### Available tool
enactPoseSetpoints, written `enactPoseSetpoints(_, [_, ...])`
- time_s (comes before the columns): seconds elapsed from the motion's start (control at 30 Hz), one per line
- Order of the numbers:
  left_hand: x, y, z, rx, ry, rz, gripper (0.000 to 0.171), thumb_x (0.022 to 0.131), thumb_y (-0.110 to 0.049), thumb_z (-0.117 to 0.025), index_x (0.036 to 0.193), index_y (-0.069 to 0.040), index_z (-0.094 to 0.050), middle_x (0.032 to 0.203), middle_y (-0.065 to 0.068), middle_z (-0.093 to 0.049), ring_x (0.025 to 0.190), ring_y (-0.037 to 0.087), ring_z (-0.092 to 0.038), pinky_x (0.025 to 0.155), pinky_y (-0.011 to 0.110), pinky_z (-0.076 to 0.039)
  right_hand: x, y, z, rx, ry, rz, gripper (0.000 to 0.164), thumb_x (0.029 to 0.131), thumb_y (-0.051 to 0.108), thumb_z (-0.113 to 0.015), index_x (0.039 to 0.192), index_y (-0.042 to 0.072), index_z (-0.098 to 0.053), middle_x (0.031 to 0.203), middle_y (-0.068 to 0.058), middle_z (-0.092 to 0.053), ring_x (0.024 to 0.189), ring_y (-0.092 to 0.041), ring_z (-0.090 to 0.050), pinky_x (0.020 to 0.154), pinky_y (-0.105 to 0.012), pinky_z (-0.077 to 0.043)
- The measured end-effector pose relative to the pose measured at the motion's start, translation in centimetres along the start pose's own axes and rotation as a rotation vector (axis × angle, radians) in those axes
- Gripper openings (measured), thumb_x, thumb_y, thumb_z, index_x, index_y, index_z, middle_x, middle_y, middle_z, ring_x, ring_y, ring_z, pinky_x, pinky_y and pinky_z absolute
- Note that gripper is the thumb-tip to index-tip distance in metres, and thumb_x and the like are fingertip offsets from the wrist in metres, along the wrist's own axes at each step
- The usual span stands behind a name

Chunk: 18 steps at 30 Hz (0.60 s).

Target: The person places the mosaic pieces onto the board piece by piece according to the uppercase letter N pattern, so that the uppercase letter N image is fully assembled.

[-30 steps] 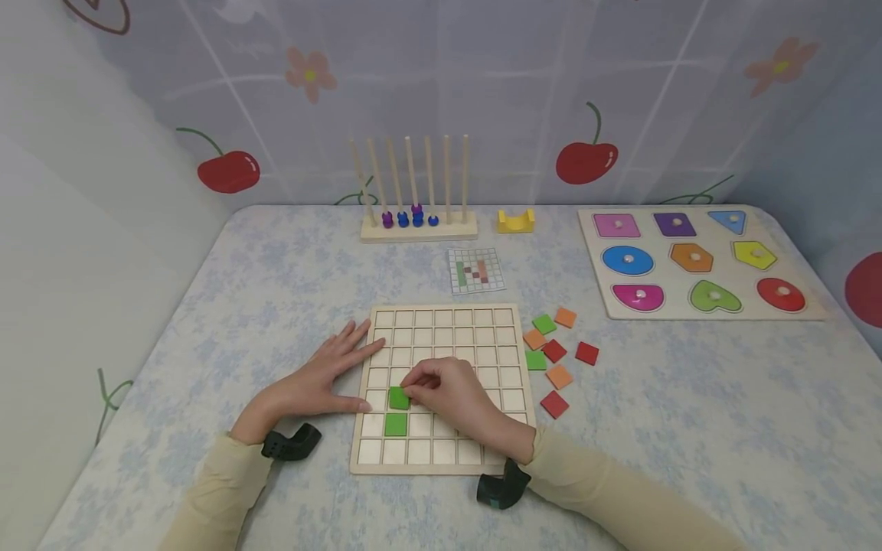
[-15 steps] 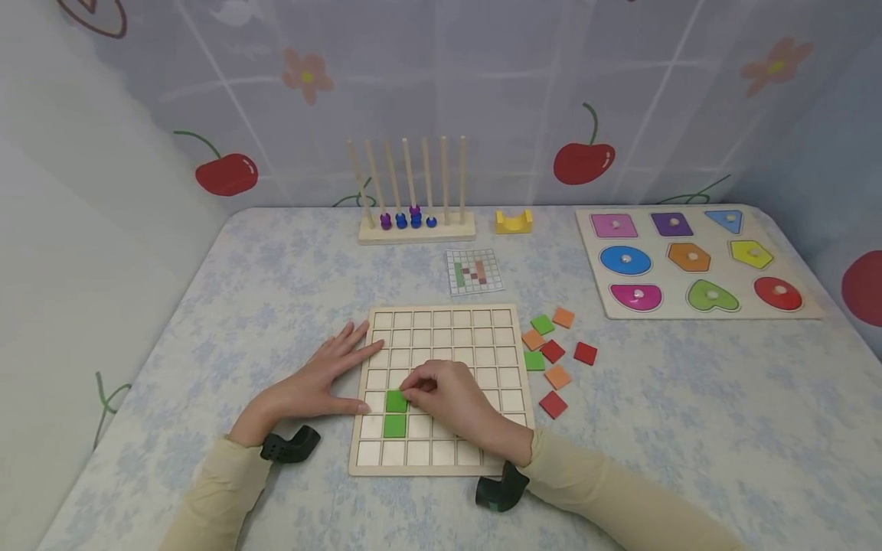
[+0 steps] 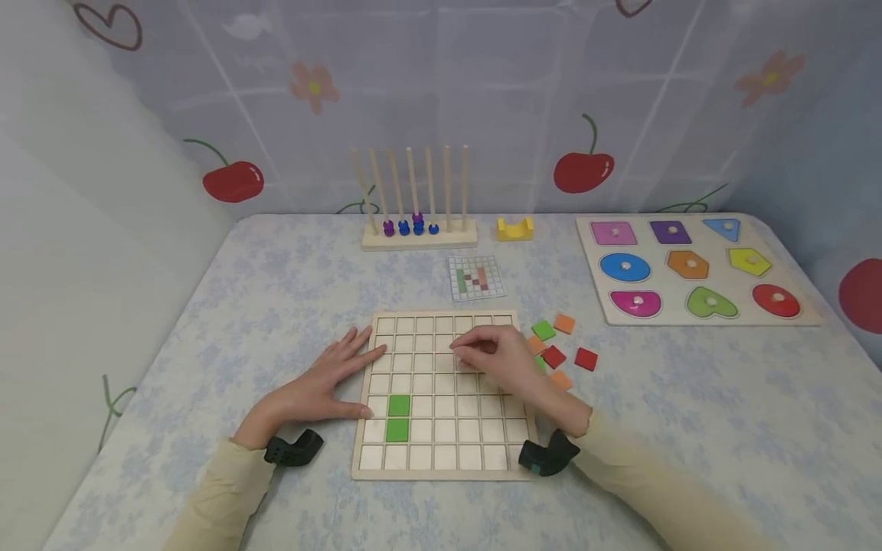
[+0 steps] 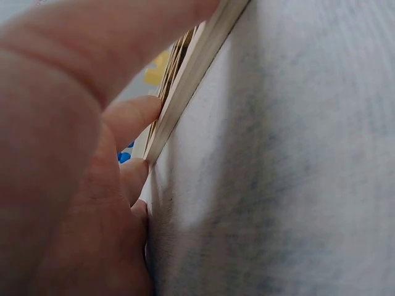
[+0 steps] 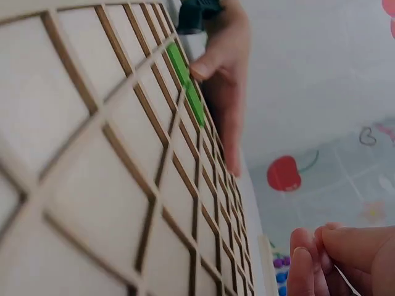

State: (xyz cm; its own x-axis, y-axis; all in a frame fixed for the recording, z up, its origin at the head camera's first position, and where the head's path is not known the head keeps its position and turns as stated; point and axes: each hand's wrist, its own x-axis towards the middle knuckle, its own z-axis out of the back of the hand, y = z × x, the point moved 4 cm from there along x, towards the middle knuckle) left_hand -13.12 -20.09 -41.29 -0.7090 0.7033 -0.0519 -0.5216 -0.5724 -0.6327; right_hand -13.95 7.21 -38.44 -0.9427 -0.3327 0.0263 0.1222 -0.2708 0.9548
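My left hand (image 3: pixel 313 394) rests with spread fingers on the left edge of a wooden grid board (image 3: pixel 356 459). Its thumb and fingertips touch the frame, which also shows in the left wrist view. Two green square tiles, an upper green tile (image 3: pixel 399 405) and a lower green tile (image 3: pixel 397 430), lie in neighbouring cells of the second column. Over the right half of the board is my right hand (image 3: pixel 506 363), fingers curled and thumb tip close to the index finger. In the right wrist view its fingers (image 5: pixel 302 259) hold nothing.
Loose tiles, such as a red tile (image 3: pixel 586 359) and an orange tile (image 3: pixel 565 324), lie right of the board, some partly hidden. Behind it are a pattern card (image 3: pixel 477 278), a peg stand (image 3: pixel 420 239) with beads and a yellow block (image 3: pixel 514 229). A shape puzzle (image 3: pixel 689 314) lies at right.
The right hand has let go of the upper green tile, now seated in its cell, and moved right and away from me. The left hand keeps its place.
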Motion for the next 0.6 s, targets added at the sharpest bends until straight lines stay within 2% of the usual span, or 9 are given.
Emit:
enactPoseSetpoints(0.17, [0.0, 0.0, 0.1, 0.004, -0.002, -0.004, 0.090, 0.080, -0.043, -0.072, 0.150, -0.011, -0.025, 0.155, 0.014, 0.000, 0.139, 0.033, 0.008, 0.105, 0.056, -0.001, -0.5, -1.0, 5.4, -0.008, -0.138, -0.093, 0.021, 0.090, 0.010, -0.065, 0.102, -0.007, -0.068, 0.092, -0.019, -0.066, 0.080, -0.030, -0.064, 0.070, -0.036, -0.053])
enactPoseSetpoints(0.3, [-0.1, 0.1, 0.1, 0.005, -0.004, 0.000, 0.090, 0.080, -0.044, -0.072, 0.150, -0.011, -0.025, 0.155, 0.014, 0.000, 0.139, 0.033, 0.008, 0.105, 0.057, -0.001, -0.9, -2.6, 8.7, -0.103, -0.224, -0.128, 0.026, 0.091, 0.017, -0.064, 0.107, -0.002, -0.068, 0.098, -0.013, -0.066, 0.083, -0.024, -0.060, 0.068, -0.028, -0.052])
enactPoseSetpoints(0.43, [-0.2, 0.1, 0.1, 0.001, -0.005, 0.004, 0.090, 0.080, -0.044, -0.072, 0.150, -0.012, -0.024, 0.155, 0.013, 0.000, 0.139, 0.034, 0.008, 0.105, 0.058, -0.001, -1.0, -4.1, 10.7, -0.172, -0.250, -0.180, 0.028, 0.092, 0.021, -0.063, 0.113, 0.003, -0.067, 0.109, -0.010, -0.064, 0.094, -0.022, -0.056, 0.073, -0.024, -0.049])
enactPoseSetpoints(0.6, [-0.1, 0.0, -0.1, -0.001, -0.002, 0.004, 0.090, 0.081, -0.044, -0.072, 0.150, -0.012, -0.025, 0.155, 0.013, -0.001, 0.139, 0.033, 0.008, 0.105, 0.058, -0.001, -0.9, -5.5, 11.5, -0.242, -0.211, -0.219, 0.032, 0.091, 0.019, -0.064, 0.119, 0.002, -0.064, 0.115, -0.013, -0.062, 0.098, -0.025, -0.056, 0.074, -0.021, -0.048])
